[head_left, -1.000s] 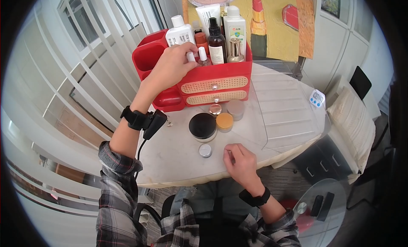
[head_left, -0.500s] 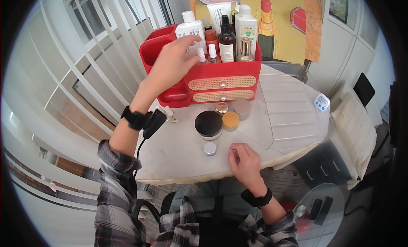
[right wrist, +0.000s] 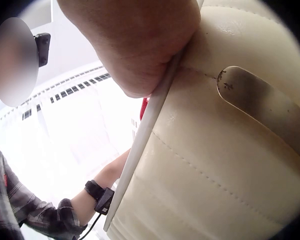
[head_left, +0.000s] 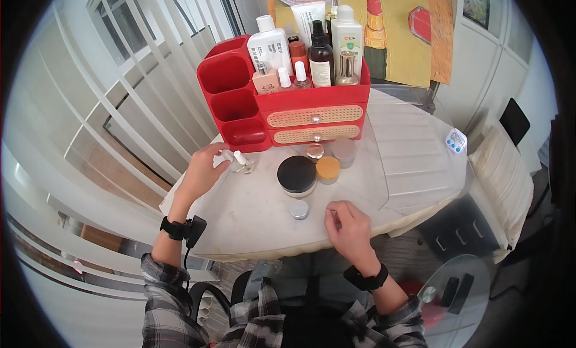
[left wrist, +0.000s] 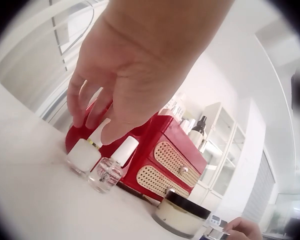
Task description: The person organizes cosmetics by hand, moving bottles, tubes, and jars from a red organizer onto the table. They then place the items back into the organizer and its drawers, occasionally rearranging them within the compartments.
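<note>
My left hand (head_left: 203, 169) reaches to two small nail polish bottles on the table's left side. In the left wrist view, its thumb and loosely curved fingers are on either side of the cap of the white nail polish bottle (left wrist: 83, 156), fingertips right at it. That bottle stands upright on the table. Right beside it is a clear nail polish bottle (left wrist: 107, 175) with a white cap. My right hand (head_left: 350, 229) rests at the table's front edge with its fingers loosely curled, holding nothing, near a small silver-lidded jar (head_left: 299, 209).
A red organizer (head_left: 318, 96) with two woven-front drawers stands behind, filled with several bottles. In front of it sit a black-lidded jar (head_left: 296, 173), a yellow-lidded jar (head_left: 328, 169) and other small pots. A clear acrylic cover (head_left: 420, 162) lies at right, a white remote (head_left: 456, 142) beyond.
My left hand has left the organizer, where a pink bottle now shows in front, and has come down and left to the nail polish bottles. The right hand stays in place.
</note>
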{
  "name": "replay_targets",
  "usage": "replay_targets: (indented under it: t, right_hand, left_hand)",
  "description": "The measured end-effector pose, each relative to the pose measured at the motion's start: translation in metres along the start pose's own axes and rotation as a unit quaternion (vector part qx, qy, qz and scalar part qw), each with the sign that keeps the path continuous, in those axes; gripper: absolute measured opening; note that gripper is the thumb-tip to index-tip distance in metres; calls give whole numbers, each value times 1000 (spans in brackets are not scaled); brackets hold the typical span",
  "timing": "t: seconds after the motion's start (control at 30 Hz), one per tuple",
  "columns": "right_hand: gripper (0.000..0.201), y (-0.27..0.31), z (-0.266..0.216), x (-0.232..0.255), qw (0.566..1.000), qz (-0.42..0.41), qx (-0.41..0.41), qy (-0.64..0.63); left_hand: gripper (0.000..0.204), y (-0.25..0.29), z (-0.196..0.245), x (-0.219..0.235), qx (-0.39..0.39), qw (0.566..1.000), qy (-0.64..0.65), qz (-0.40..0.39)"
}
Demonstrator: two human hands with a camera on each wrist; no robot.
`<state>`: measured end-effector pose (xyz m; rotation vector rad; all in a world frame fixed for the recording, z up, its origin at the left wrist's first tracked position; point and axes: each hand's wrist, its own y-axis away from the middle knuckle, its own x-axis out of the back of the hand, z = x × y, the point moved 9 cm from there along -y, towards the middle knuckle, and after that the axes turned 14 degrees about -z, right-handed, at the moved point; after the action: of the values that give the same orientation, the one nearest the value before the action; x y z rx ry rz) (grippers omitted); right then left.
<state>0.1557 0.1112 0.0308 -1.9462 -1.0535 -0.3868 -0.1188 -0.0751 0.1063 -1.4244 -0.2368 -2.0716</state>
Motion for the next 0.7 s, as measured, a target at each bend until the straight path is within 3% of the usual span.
replay_targets:
  t: [0.03, 0.07, 0.17, 0.27, 0.3, 0.47, 0.53, 0.7]
  right_hand:
    - [15, 0, -1, 0, 1000, 0, 0, 1]
    - [15, 0, -1, 1, 1000, -1, -3, 2]
    - [14, -2, -2, 0, 1000, 8, -3, 4]
    - [14, -1, -2, 2, 1000, 15, -7, 4]
    - [14, -1, -1, 2, 1000, 12, -13, 3]
    - [14, -1, 0, -1, 1000, 8, -12, -2]
    - [14, -1, -1, 0, 1000, 10, -7, 1]
    - [13, 0, -2, 2, 1000, 6, 3, 9]
  left_hand:
    - [26, -2, -7, -10, 26, 998, 25, -51]
    - [26, -3, -10, -13, 25, 998, 27, -51]
    - [26, -4, -21, -15, 19, 997, 66, -35]
    - [22, -1, -21, -3, 19, 999, 25, -27]
    - [22, 2, -19, 12, 11, 1000, -1, 11]
    - [22, 1, 27, 79, 43, 993, -20, 111]
    - [24, -8, 55, 100, -8, 985, -7, 171]
    - [25, -50, 107, 106, -84, 981, -13, 174]
